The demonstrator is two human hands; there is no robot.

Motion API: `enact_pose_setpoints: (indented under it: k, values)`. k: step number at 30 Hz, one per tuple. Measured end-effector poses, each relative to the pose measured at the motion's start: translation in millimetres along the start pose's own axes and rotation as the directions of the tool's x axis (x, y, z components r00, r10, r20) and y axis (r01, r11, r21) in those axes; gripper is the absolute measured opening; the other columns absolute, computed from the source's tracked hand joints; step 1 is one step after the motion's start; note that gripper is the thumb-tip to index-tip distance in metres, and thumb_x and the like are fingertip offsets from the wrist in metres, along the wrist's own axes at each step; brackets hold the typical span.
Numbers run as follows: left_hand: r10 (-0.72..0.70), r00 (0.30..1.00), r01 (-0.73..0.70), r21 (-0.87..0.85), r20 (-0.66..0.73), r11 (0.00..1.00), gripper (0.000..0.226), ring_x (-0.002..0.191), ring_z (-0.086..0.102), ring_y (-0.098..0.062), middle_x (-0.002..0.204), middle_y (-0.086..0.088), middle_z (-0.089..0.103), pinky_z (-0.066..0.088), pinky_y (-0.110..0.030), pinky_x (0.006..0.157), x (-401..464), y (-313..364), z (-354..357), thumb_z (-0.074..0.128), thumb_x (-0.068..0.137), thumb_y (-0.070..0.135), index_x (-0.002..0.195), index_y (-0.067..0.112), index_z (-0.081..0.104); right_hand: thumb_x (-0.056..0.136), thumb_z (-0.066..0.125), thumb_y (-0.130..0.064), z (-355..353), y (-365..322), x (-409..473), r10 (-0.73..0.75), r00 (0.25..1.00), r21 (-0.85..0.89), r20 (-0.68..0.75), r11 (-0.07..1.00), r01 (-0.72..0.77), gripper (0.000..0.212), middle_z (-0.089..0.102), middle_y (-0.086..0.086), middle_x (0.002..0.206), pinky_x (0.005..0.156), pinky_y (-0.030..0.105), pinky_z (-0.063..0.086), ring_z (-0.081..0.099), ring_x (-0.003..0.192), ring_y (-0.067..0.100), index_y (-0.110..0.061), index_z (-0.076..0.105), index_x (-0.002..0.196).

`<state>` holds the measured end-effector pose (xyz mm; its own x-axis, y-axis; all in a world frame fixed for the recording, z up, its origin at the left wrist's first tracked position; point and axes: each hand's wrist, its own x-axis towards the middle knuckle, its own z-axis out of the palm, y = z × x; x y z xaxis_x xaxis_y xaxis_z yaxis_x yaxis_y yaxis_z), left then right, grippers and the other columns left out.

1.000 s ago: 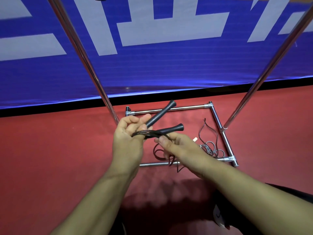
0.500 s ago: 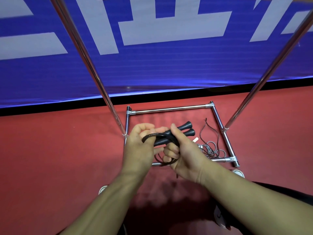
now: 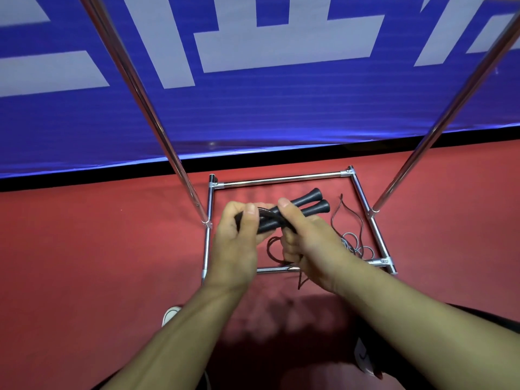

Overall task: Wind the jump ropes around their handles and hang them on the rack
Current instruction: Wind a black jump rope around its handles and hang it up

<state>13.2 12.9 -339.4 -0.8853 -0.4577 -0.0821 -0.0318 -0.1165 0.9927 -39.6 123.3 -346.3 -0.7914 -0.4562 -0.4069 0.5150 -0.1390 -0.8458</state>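
Above the rack (image 3: 284, 179) base, left hand (image 3: 235, 249) curls round the near ends of two black handles (image 3: 302, 208) held side by side; right hand (image 3: 312, 243) grips them too, pinching the rope (image 3: 271, 247), which loops over the handles and dangles. Beyond, inside the base at its right rail, a second rope (image 3: 351, 237) lies tangled on the red floor (image 3: 84, 249). A blue banner (image 3: 281, 108) stands behind the rack.

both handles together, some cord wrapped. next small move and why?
Probably another turn: the right hand carries the cord once more around the two handles, which the left hand grips side by side. Slack cord hangs in a loop below the hands, so the winding looks unfinished.
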Motion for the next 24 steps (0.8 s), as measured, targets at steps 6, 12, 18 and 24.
enact_pose_setpoints:
  k: [6,12,18,24]
  values:
    - [-0.029,0.985,0.027,-0.018,-0.17,0.999,0.022,0.069,0.066,-0.011,0.081,-0.003,0.066,0.055,-0.026,0.061,7,-2,-2,0.043,0.104,0.023,0.088,0.012,0.052,0.097,0.058,-0.037,-5,1,-5,-0.228,0.952,-0.392,0.206,0.872,0.293,0.037,0.029,-0.008,0.051,0.043,0.023,0.025,0.026,0.043,0.008,-0.026,0.066,0.062]
    - [-0.001,0.951,-0.019,-0.062,-0.309,0.998,0.024,0.056,0.061,-0.014,0.066,0.001,0.064,0.051,-0.024,0.051,18,2,-13,0.046,0.103,0.029,0.085,0.017,0.054,0.091,0.067,-0.027,-7,34,-1,-0.323,0.944,-0.567,0.067,0.766,0.302,0.02,0.06,0.004,0.071,0.068,0.037,0.052,0.058,0.065,0.017,-0.012,0.06,0.102]
    - [-0.139,0.934,0.073,-0.207,-0.328,0.976,0.025,0.063,0.062,-0.014,0.082,-0.01,0.067,0.054,-0.022,0.056,30,1,-31,0.056,0.099,0.031,0.092,0.009,0.062,0.092,0.066,-0.013,-8,29,3,-0.334,0.937,-0.398,-0.105,0.878,0.268,0.012,0.068,0.006,0.067,0.069,0.025,0.051,0.061,0.065,0.01,-0.01,0.073,0.083]
    - [0.049,0.909,-0.008,0.1,-0.413,0.995,0.023,0.064,0.071,-0.016,0.078,-0.005,0.068,0.059,-0.042,0.07,47,0,-52,0.063,0.095,0.032,0.077,0.018,0.059,0.102,0.043,-0.02,-9,-9,-5,0.106,0.967,-0.074,0.23,0.993,-0.092,0.028,0.033,-0.004,0.053,0.044,0.027,0.041,0.027,0.043,0.01,-0.004,0.066,0.098]
